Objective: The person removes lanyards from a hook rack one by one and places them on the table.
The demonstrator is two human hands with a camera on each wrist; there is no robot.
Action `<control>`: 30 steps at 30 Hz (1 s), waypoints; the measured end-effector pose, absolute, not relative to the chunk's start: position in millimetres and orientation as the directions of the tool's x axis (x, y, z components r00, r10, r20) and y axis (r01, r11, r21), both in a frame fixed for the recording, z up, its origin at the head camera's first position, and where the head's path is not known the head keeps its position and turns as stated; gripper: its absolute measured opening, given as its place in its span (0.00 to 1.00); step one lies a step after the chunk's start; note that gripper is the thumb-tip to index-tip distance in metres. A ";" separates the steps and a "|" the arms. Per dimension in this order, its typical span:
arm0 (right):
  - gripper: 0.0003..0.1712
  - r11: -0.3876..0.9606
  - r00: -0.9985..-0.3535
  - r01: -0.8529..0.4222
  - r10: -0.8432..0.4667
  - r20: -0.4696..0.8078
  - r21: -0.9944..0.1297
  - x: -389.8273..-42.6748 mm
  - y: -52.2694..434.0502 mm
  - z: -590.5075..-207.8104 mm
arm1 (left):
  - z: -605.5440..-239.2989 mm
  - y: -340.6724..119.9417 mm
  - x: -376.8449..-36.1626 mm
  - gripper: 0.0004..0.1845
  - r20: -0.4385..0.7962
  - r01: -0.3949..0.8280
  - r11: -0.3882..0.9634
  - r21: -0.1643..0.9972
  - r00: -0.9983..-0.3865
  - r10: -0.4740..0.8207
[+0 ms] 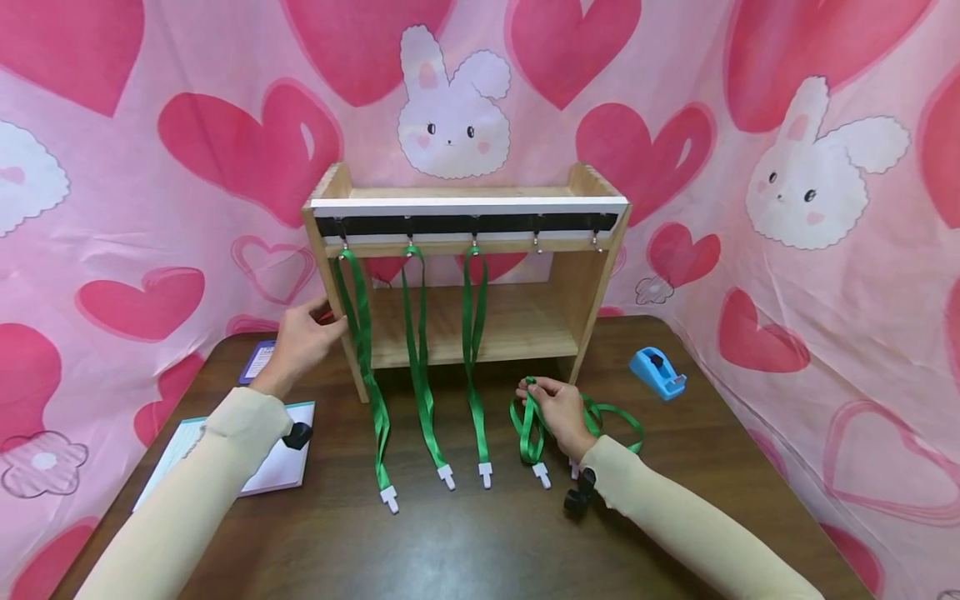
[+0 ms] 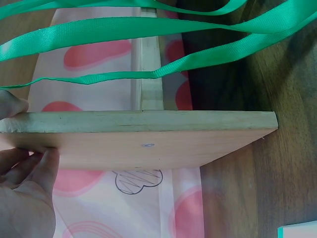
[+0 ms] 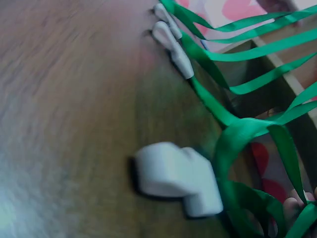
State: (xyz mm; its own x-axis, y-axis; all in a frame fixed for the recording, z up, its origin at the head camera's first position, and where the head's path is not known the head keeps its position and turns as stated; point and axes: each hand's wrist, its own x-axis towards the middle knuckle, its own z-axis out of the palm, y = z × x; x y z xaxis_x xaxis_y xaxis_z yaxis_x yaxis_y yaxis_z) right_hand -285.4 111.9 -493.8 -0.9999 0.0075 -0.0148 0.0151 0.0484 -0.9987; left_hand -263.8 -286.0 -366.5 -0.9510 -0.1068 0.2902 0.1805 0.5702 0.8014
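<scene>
My left hand grips the left side panel of a wooden shelf, thumb at the front edge and fingers on the outer face. Three green lanyards hang from the left, second and middle hooks of a black strip, their white clips near the tabletop. In front of the shelf's right side, my right hand pinches another green lanyard. Its loops hang below the fingertips, with a white clip at the bottom. In the right wrist view, only fingertips show at the corner.
Two hooks at the right of the strip carry nothing. More green lanyard lies on the table beyond my right hand. A blue tape dispenser stands at the right. At the left are a notebook and a blue-edged badge.
</scene>
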 end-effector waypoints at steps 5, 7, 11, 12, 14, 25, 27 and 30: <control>0.15 0.068 -0.999 0.025 0.025 -0.023 -0.997 -285.3 112.1 -497.6 | -366.7 -285.4 -265.2 0.32 0.294 0.184 0.570 0.801 -0.950 -0.107; 0.14 0.075 -0.999 0.025 0.031 -0.023 -0.997 -284.9 112.1 -498.7 | -367.3 -285.8 -265.6 0.32 0.294 0.183 0.571 0.800 -0.950 -0.107; 0.14 0.080 -0.998 0.030 0.050 -0.026 -0.996 -285.1 111.8 -501.5 | -368.0 -285.7 -265.6 0.32 0.296 0.184 0.570 0.801 -0.949 -0.109; 0.14 0.082 -0.998 0.033 0.056 -0.028 -0.996 -285.3 111.7 -502.5 | -368.0 -285.7 -265.5 0.32 0.295 0.183 0.567 0.803 -0.949 -0.110; 0.14 0.081 -0.998 0.036 0.063 -0.031 -0.996 -286.0 111.5 -504.1 | -367.6 -285.4 -265.1 0.32 0.292 0.180 0.564 0.806 -0.950 -0.114; 0.15 0.092 -0.995 0.054 0.087 -0.046 -0.994 -289.2 111.6 -512.0 | -366.7 -284.9 -264.8 0.33 0.288 0.180 0.553 0.814 -0.951 -0.114; 0.15 0.098 -0.995 0.054 0.084 -0.046 -0.994 -289.7 111.1 -512.8 | -367.0 -285.1 -264.3 0.33 0.283 0.177 0.545 0.819 -0.952 -0.115; 0.15 0.108 -0.996 0.045 0.078 -0.037 -0.993 -290.2 110.5 -513.6 | -367.7 -284.9 -264.6 0.32 0.291 0.185 0.547 0.816 -0.950 -0.114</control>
